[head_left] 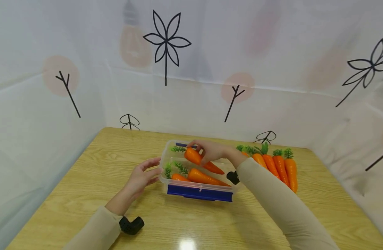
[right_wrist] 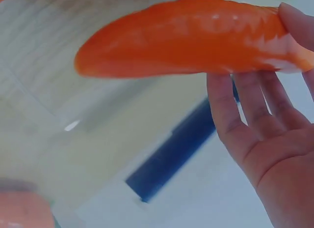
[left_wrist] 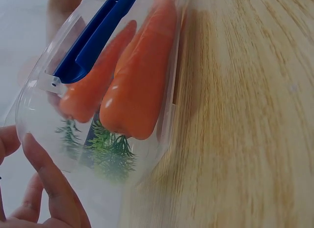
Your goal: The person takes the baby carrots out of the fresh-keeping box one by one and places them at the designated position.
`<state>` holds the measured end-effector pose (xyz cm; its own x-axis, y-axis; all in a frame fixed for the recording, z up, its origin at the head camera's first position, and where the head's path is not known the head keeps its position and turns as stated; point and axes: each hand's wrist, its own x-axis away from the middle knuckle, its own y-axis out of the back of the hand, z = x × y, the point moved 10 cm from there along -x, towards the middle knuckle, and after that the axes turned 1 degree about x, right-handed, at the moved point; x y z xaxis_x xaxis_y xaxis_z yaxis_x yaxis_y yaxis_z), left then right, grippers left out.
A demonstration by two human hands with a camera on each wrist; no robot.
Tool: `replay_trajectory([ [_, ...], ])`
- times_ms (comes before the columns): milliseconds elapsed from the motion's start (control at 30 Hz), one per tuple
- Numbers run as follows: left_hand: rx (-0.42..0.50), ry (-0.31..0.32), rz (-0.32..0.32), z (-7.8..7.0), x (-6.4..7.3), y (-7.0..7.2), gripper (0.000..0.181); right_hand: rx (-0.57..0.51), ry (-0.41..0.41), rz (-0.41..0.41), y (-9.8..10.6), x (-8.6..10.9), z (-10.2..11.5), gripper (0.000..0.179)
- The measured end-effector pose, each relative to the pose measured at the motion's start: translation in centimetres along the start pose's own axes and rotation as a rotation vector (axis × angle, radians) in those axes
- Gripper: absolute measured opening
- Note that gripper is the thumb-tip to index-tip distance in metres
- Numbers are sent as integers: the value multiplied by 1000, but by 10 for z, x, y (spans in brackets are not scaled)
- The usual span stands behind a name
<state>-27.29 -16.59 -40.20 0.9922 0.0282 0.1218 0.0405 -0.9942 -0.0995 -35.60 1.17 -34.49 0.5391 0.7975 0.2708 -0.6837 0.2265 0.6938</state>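
Note:
My right hand (head_left: 211,151) grips an orange carrot (head_left: 195,157) between thumb and fingers, over the inside of a clear plastic box (head_left: 196,198). In the right wrist view the carrot (right_wrist: 171,39) lies across the fingers, its tip pointing left. Its green top shows inside the box's far left corner in the head view. Other carrots (head_left: 207,178) rest along the box's near side, leafy ends to the left. My left hand (head_left: 141,177) is at the box's left end, fingers extended. One fingertip (left_wrist: 32,142) meets the clear rim in the left wrist view.
Several more carrots (head_left: 282,166) lie in a row on the wooden table (head_left: 94,180), right of the box and partly behind my right arm. A blue latch flap (head_left: 199,193) hangs along the box's near side. A patterned white cloth (head_left: 191,104) rises behind the table.

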Motion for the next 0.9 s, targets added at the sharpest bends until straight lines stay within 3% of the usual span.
replay_trajectory([
  [200,-2,-1,7,0,0,-1,48,-30,49,-62,12,10,18,72],
  [533,-3,3,6,0,-3,-1,47,-64,156,-233,35,41,48,73],
  [900,-11,9,23,-4,-8,0,49,-243,185,-402,57,81,47,75],
])
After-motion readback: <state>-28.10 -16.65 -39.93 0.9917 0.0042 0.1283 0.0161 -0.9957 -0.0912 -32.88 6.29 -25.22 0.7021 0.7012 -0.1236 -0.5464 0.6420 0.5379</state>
